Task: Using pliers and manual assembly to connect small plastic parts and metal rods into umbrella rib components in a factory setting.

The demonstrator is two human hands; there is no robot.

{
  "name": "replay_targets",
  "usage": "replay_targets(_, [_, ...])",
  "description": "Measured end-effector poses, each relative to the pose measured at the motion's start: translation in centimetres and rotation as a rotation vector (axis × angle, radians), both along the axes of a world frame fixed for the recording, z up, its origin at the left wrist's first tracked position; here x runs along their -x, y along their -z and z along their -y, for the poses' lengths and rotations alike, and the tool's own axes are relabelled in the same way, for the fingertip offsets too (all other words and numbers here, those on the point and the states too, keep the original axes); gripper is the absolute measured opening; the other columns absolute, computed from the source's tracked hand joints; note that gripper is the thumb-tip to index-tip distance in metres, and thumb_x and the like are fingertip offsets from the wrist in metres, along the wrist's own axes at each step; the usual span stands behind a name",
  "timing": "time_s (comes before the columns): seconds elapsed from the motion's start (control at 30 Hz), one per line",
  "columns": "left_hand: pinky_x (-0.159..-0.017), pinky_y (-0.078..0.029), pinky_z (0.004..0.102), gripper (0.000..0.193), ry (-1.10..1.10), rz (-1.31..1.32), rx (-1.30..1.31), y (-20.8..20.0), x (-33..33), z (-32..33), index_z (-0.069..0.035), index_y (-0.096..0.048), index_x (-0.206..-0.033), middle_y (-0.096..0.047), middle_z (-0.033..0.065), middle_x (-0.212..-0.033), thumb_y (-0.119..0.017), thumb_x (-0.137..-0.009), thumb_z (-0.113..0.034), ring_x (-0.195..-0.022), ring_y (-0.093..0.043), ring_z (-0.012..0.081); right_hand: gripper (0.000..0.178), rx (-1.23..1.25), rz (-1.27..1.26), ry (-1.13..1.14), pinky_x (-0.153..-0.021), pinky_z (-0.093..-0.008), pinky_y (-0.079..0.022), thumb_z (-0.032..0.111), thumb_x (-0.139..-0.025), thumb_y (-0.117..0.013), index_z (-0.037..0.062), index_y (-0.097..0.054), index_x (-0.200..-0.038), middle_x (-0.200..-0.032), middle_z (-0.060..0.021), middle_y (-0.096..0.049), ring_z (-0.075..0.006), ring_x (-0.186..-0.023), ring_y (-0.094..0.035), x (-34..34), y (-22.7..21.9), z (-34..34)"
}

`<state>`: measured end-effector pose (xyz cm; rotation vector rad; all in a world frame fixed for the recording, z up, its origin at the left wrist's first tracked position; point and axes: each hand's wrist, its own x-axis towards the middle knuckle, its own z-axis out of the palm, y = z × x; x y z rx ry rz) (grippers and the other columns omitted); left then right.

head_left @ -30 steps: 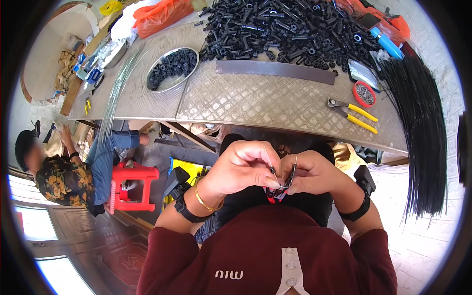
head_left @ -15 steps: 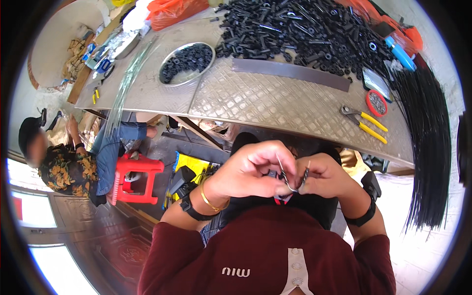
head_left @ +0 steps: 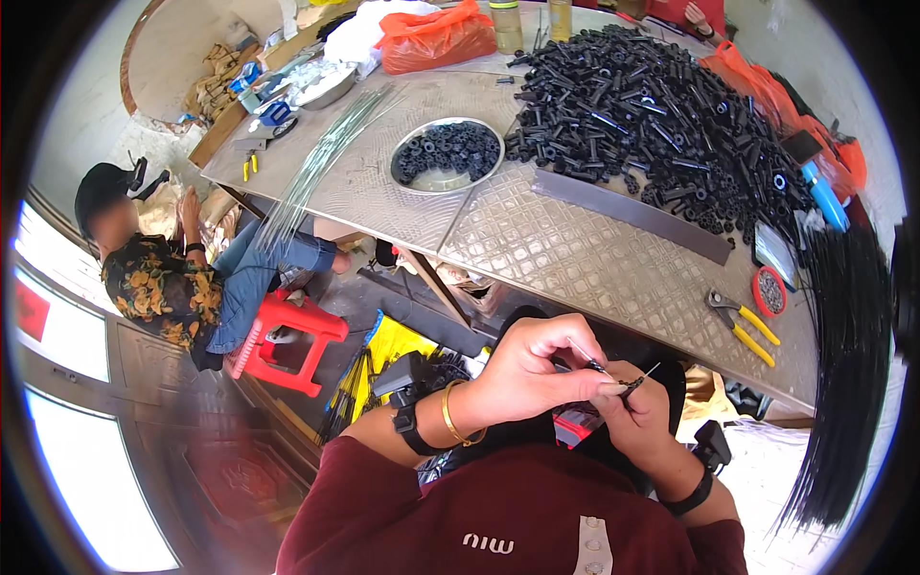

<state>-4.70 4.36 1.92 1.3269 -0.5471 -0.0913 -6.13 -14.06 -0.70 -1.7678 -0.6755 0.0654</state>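
In front of my chest, over my lap, both hands are closed around a thin wire with dark, twisted-looking stretches. My left hand pinches one part between thumb and fingertips, and a bright thin end sticks up from it. The fingers of my right hand grip the other part, its pale end pointing up and to the right. The hands nearly meet at the fingertips. How the wire runs between them is partly hidden by the fingers.
On the table are a heap of black cylindrical parts, a metal bowl of black rings, a grey strip, yellow-handled cutters and long black strands. Someone sits by a red stool at left.
The view has shifted, so the table and heap appear farther right. My hands have turned; the right has dropped lower than the left, and the wire ends now point differently.
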Motion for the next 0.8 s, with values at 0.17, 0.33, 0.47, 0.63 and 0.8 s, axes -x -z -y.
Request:
replay_targets(0.17, [-0.069,-0.045,0.0241,0.02,-0.056,-0.084,0.024,0.8,0.0,-0.6,-0.004,-0.057,-0.087,-0.06,0.0033,-0.085,-0.072,-0.075,-0.001,-0.08,-0.056,0.0087,0.018,-0.263,-0.353,0.043,-0.064,-0.0217,-0.044,0.013,-0.09,-0.059,-0.002,-0.062,-0.098,-0.081,-0.0016,-0.061,-0.0056,-0.073,-0.053,0.2,1.1,-0.8])
replay_targets(0.33, [-0.08,-0.047,0.0257,0.04,-0.044,-0.055,-0.241,-1.2,-3.0,-3.7,-0.003,-0.059,-0.107,-0.06,0.003,-0.101,-0.076,-0.072,-0.007,-0.091,-0.057,0.011,0.017,-0.376,-0.468,-0.039,-0.072,-0.0256,-0.048,0.01,-0.09,-0.057,-0.0038,-0.06,-0.099,-0.086,-0.0064,-0.064,-0.011,-0.08,-0.059,-0.9,1.4,-0.5])
replay_targets(0.47, [-0.072,-0.049,0.0279,0.015,-0.835,-0.036,-0.589,-2.9,-12.3,-15.6,-0.004,-0.068,-0.083,-0.065,0.0077,-0.085,-0.071,-0.077,-0.018,-0.078,-0.062,0.0149,0.016,-0.433,-0.614,-0.152,-0.081,-0.031,-0.05,0.009,-0.089,-0.057,-0.0041,-0.059,-0.097,-0.09,-0.0103,-0.064,-0.0174,-0.088,-0.063,-1.2,1.2,-0.4])
replay_targets(0.63, [-0.082,-0.047,0.0372,0.038,-0.79,0.014,-1.799,-2.7,-18.2,-21.3,-0.007,-0.071,-0.089,-0.064,0.0113,-0.098,-0.069,-0.071,-0.04,-0.093,-0.059,0.0275,0.016,-0.41,-0.573,-0.164,-0.075,-0.0258,-0.049,0.011,-0.089,-0.059,-0.0031,-0.06,-0.097,-0.087,-0.0052,-0.064,-0.0104,-0.081,-0.059,-1.5,0.5,-0.9])
replay_targets(0.8, [-0.076,-0.048,0.0402,0.024,-0.818,0.118,-1.967,0.7,-19.8,-21.7,-0.012,-0.072,-0.074,-0.064,0.0141,-0.089,-0.069,-0.068,-0.036,-0.089,-0.059,0.0314,0.017,-0.324,-0.566,-0.162,-0.065,-0.0193,-0.044,0.013,-0.089,-0.06,-0.0014,-0.062,-0.097,-0.082,0.0006,-0.062,-0.0034,-0.072,-0.052,-1.6,0.7,-0.5])
